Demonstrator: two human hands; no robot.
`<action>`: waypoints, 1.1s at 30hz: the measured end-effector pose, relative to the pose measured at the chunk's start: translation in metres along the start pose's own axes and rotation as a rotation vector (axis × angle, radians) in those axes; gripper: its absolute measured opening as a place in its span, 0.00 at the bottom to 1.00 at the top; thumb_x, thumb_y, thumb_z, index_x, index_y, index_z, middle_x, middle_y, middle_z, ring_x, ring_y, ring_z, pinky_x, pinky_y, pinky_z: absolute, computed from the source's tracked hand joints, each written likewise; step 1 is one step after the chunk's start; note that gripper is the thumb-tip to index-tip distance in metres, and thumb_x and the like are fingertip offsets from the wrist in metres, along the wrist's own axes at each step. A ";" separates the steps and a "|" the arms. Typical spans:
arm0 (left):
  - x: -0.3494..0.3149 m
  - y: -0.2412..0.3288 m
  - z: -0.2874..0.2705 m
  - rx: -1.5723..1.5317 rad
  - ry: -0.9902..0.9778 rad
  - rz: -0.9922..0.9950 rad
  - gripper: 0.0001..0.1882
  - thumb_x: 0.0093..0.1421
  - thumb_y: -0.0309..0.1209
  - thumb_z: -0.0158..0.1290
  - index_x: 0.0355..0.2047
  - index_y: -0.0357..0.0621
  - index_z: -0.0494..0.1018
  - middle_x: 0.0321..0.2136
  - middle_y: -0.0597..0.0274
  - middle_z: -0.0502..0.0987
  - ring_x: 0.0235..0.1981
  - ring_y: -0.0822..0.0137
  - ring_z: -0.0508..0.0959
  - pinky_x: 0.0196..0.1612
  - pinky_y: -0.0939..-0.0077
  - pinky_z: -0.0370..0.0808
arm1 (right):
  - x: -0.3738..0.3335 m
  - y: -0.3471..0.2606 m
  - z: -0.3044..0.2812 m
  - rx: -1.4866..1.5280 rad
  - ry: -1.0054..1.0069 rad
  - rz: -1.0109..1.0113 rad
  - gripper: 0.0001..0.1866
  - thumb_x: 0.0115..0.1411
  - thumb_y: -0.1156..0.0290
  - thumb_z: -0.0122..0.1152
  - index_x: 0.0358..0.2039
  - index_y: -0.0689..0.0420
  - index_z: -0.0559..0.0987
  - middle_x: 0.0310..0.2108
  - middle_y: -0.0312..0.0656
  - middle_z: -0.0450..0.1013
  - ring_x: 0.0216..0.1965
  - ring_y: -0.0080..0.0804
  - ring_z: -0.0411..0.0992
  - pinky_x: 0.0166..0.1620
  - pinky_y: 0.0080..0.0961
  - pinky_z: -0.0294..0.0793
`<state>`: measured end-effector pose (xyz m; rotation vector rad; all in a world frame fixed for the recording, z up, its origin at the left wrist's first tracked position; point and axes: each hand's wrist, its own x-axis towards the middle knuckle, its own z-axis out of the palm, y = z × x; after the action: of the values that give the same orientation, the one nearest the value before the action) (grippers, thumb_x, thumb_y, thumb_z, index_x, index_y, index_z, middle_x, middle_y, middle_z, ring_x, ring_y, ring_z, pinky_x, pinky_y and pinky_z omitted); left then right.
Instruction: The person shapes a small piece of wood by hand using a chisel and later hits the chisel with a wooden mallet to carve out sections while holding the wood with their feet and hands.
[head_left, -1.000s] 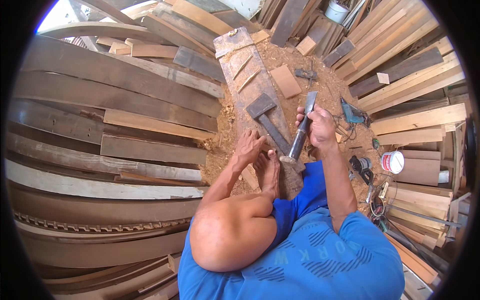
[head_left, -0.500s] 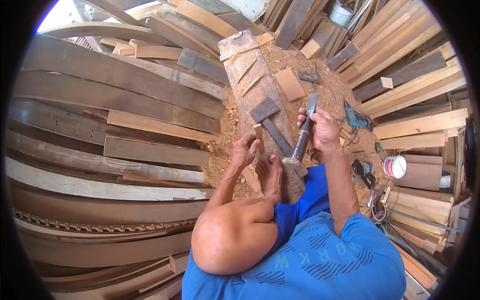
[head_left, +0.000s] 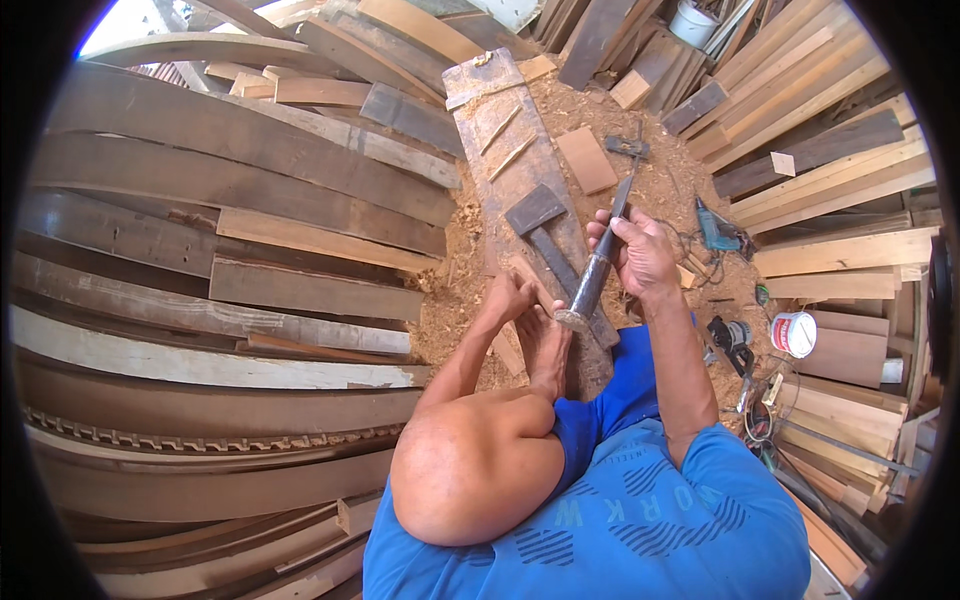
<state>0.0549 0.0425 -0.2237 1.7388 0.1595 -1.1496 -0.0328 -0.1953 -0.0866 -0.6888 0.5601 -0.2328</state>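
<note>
My right hand (head_left: 643, 258) is closed around a chisel (head_left: 592, 285), gripping it near where the blade begins. The blade points away from me and the dark handle's flared end comes back toward my body. My left hand (head_left: 508, 297) is curled, fingers bent, against a small strip of wood (head_left: 534, 280) beside my bare foot (head_left: 545, 345). Its fingertips are partly hidden. A mallet with a dark square head (head_left: 536, 209) lies on the long worn board (head_left: 490, 110), its handle running under the chisel. Farther up that board rest two thin wooden sticks (head_left: 513, 158).
Wood shavings cover the ground around the board. A flat reddish wood piece (head_left: 587, 160) and a dark tool (head_left: 627, 147) lie beyond my right hand. To the right are a teal power drill (head_left: 716, 230), a white tub (head_left: 793, 334) and stacked planks (head_left: 840, 255). Long boards (head_left: 250, 180) fill the left.
The strip of wood has tipped from nearly upright to a slant, and my left hand has curled tighter beside it. The chisel has turned, its blade now edge-on.
</note>
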 end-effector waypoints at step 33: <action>-0.046 0.129 -0.012 0.043 0.379 0.883 0.07 0.60 0.27 0.59 0.30 0.43 0.70 0.23 0.69 0.75 0.26 0.79 0.74 0.30 0.82 0.72 | 0.008 0.042 -0.020 -1.326 -0.261 0.052 0.20 0.43 0.62 0.62 0.30 0.68 0.78 0.28 0.56 0.76 0.32 0.43 0.76 0.38 0.37 0.73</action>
<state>0.1116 0.0061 -0.1034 1.7543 -0.3804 -0.1812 -0.0366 -0.1772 -0.1304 -1.9484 0.4285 0.3335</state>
